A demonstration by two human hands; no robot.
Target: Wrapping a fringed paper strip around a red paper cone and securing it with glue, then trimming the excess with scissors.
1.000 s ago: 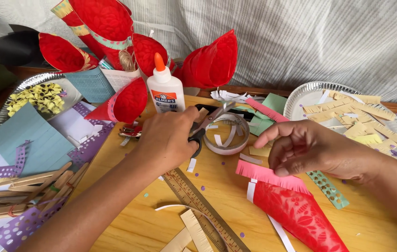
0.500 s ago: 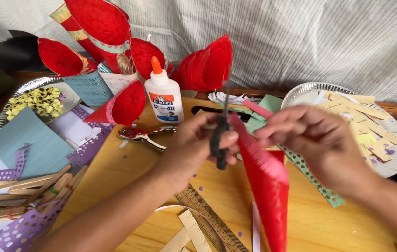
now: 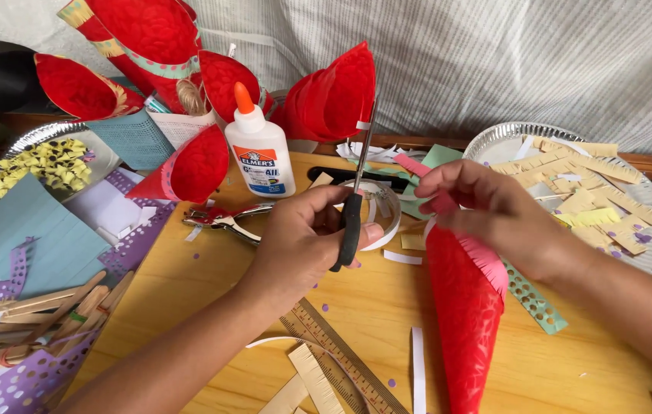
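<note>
Glue bottle (image 3: 259, 153), hole punch (image 3: 226, 221) behind scissors (image 3: 354, 203); ruler (image 3: 341, 356) below.

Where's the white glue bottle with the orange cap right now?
The white glue bottle stands upright at the back, left of centre, between the red paper cones, behind the left hand.

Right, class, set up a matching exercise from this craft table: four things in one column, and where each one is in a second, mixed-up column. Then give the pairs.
Things
1. scissors
2. red cone
3. glue bottle
4. ruler

Places
A. standing upright behind the hole punch
B. lying flat at the board's near edge
C. in the left hand, blades pointing up
D. held at its fringed rim by the right hand, tip towards the camera

Pairs: 1-C, 2-D, 3-A, 4-B
</note>
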